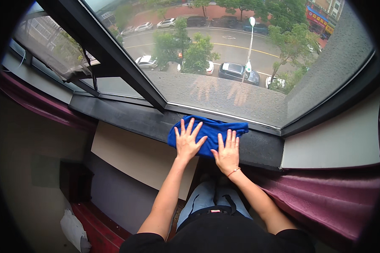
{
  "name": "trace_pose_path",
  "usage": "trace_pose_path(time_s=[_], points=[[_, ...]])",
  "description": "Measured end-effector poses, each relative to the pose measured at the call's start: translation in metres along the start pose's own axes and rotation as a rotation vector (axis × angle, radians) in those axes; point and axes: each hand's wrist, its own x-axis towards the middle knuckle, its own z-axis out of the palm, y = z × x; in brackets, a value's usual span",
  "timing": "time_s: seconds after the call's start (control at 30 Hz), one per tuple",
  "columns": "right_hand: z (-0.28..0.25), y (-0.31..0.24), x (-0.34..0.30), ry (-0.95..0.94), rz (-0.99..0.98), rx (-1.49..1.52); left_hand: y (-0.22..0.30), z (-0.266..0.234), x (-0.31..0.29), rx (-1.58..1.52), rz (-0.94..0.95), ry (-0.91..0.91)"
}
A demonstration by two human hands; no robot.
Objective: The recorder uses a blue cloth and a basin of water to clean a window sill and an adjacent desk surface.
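Note:
A blue cloth (210,128) lies spread over the dark window sill (126,120), with a few wrinkles along its far edge. Flat on its left part rests my left hand (189,139), fingers stretched and spread. My right hand (227,151) presses on the cloth's right part, its fingers extended forward and the thumb apart. A thin red bracelet (234,171) circles my right wrist. Parts of the cloth beneath both palms are hidden.
Beyond the sill stands a large window pane (223,95) in a dark frame (122,59). An opened window sash (59,46) is at the left. Purple curtains (325,189) hang at both sides. A light board (135,154) sits below the sill, and a white bag (74,230) lies lower left.

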Motion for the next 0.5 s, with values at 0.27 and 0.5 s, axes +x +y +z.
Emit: trace_pose_path(time_s=[0.27, 0.5], points=[[0.106, -0.167, 0.138, -0.056, -0.427, 0.249, -0.252, -0.049, 0.012, 0.206, -0.312, 0.033], [0.135, -0.192, 0.2, -0.07, -0.553, 0.215, -0.289, -0.039, 0.055, 0.395, -0.611, 0.102]])
